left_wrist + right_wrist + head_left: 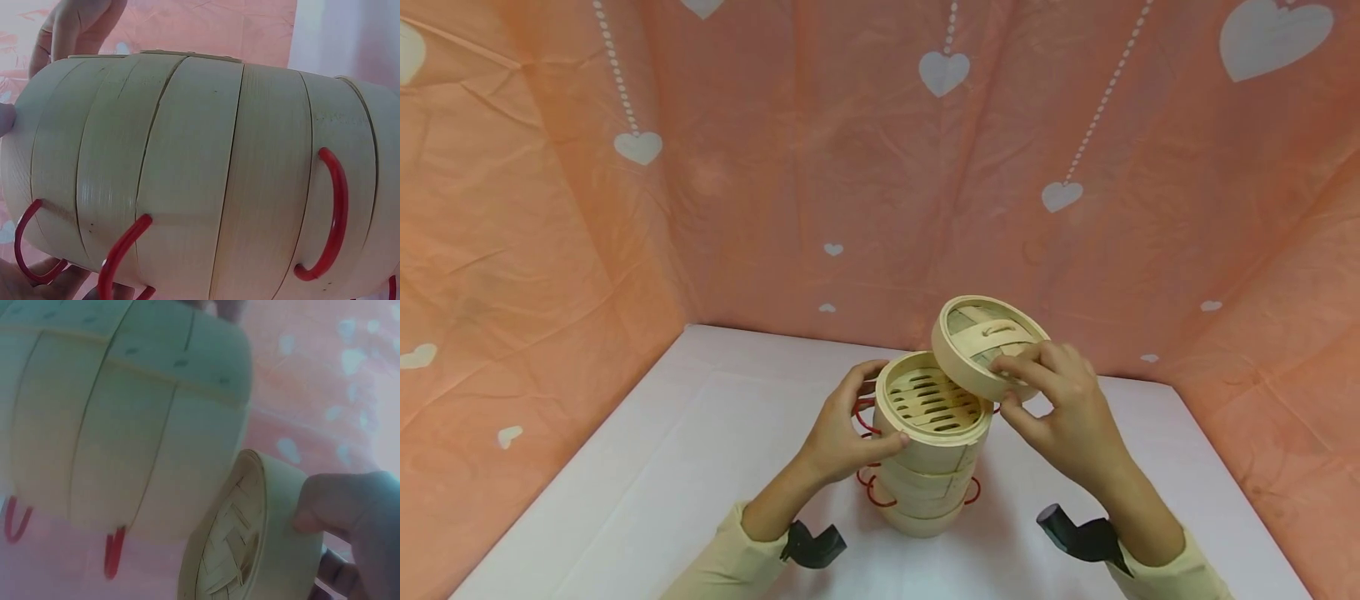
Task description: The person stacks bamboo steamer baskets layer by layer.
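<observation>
A stack of bamboo steamer baskets (928, 483) with red loop handles (882, 493) stands upright on the table, its top basket uncovered and its slatted base (931, 398) showing. My left hand (853, 429) grips the top basket around its left side, thumb on the near wall. In my right hand (1060, 400) is the round bamboo lid (958, 362), pinched at its right edge. The lid tilts over the right rim of the top basket. In the right wrist view the woven underside (231, 550) of the lid faces the stack.
A white table (647, 458) lies under the stack. Pink-orange cloth (880, 208) with white hearts stands at the back and both sides. A black wrist mount (814, 546) sits on the left wrist, and another mount (1078, 533) on the right.
</observation>
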`<state>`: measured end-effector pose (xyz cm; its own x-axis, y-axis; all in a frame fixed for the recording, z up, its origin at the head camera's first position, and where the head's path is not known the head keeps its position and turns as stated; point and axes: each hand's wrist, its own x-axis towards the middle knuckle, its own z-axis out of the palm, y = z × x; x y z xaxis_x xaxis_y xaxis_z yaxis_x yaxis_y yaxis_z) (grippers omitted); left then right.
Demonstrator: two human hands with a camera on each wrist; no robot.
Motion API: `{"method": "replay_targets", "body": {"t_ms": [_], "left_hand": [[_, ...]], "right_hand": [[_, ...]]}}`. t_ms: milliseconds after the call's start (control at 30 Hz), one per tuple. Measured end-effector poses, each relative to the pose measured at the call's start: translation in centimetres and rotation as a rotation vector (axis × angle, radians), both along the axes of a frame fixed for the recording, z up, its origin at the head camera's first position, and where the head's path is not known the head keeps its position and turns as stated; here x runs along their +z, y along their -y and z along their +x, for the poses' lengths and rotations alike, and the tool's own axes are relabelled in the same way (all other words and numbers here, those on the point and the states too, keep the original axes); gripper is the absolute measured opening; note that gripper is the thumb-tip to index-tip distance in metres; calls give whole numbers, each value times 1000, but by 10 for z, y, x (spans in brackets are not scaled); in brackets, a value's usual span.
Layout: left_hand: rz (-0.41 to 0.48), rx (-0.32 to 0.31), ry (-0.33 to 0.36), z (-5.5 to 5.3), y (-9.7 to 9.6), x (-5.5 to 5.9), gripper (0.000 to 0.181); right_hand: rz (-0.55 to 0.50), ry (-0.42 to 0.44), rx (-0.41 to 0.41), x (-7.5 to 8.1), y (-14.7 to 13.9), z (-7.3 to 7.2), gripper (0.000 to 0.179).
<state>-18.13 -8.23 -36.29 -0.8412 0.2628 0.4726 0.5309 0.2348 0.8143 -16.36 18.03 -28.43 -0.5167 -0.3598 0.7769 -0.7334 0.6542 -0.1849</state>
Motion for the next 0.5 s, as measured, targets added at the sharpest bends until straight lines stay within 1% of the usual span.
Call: {"method": "replay_targets", "body": {"t_ms": [200, 500], "left_hand": [[5, -3, -1, -1, 1, 0, 78], [4, -10, 7, 0, 1, 1, 78]], "right_hand": [[-14, 4, 55, 2, 8, 7, 34], [6, 20, 109, 3, 16, 11, 34]]}}
